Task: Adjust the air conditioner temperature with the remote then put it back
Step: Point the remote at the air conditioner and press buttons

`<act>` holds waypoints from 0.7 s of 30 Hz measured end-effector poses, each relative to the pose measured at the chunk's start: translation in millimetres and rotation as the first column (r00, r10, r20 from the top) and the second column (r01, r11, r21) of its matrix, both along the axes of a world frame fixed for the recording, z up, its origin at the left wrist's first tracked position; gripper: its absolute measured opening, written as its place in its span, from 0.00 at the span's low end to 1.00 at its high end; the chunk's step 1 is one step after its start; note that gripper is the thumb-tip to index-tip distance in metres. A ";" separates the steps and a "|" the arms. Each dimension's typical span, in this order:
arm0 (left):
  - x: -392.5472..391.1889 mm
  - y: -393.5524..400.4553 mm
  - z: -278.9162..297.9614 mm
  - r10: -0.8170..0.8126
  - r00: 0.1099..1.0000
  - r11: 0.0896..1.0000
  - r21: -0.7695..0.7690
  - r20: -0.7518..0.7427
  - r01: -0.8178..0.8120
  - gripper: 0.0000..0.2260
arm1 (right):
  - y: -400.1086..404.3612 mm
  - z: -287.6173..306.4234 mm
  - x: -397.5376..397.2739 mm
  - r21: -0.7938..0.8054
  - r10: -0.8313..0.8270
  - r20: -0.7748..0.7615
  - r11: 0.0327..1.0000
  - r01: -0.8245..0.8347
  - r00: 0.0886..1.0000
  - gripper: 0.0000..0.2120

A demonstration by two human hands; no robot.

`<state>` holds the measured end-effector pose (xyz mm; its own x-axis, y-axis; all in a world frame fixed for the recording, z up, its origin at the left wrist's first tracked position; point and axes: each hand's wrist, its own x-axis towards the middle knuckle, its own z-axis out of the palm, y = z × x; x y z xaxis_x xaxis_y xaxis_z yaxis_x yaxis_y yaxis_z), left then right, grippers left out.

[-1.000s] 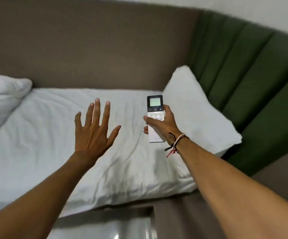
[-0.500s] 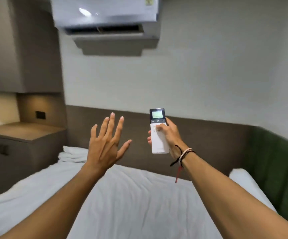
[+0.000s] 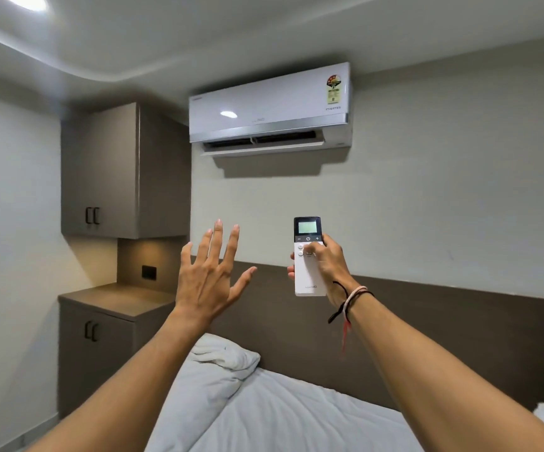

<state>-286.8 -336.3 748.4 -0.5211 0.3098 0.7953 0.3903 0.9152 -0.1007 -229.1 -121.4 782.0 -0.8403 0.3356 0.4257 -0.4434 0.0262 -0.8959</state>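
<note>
My right hand [image 3: 327, 269] grips a white remote [image 3: 307, 278] with a dark top and a lit green screen, held upright and facing me, thumb resting on its buttons. The remote is raised below a white wall-mounted air conditioner [image 3: 270, 109], whose bottom flap stands open. My left hand [image 3: 210, 275] hovers at the same height to the left of the remote, fingers spread, palm away from me, holding nothing.
A bed [image 3: 296, 415] with a white sheet and a pillow [image 3: 221, 353] lies below my arms. A brown headboard panel [image 3: 443, 337] runs along the wall. At the left stand a wall cabinet [image 3: 114, 171] and a low cabinet [image 3: 101, 353].
The view has swung up from the bed to the wall and the air conditioner. Both hands rose with it; the right hand still grips the remote, the left stays spread.
</note>
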 end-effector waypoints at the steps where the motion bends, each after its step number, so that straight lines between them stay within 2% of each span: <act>1: -0.8 -1.9 0.5 0.000 1.000 1.000 0.000 0.000 0.000 0.39 | -2.1 0.3 -0.2 -0.003 0.003 -0.002 1.000 -0.003 1.000 0.15; 21: -9.0 -3.0 3.8 0.004 1.000 1.000 -0.018 0.011 -0.003 0.39 | 3.4 -8.5 -3.6 0.030 0.018 -0.012 0.999 -0.017 1.000 0.15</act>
<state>-295.9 -339.3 752.3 -0.5306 0.3222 0.7840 0.3883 0.9146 -0.1131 -232.7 -118.0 773.4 -0.8408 0.3080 0.4452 -0.4546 0.0449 -0.8896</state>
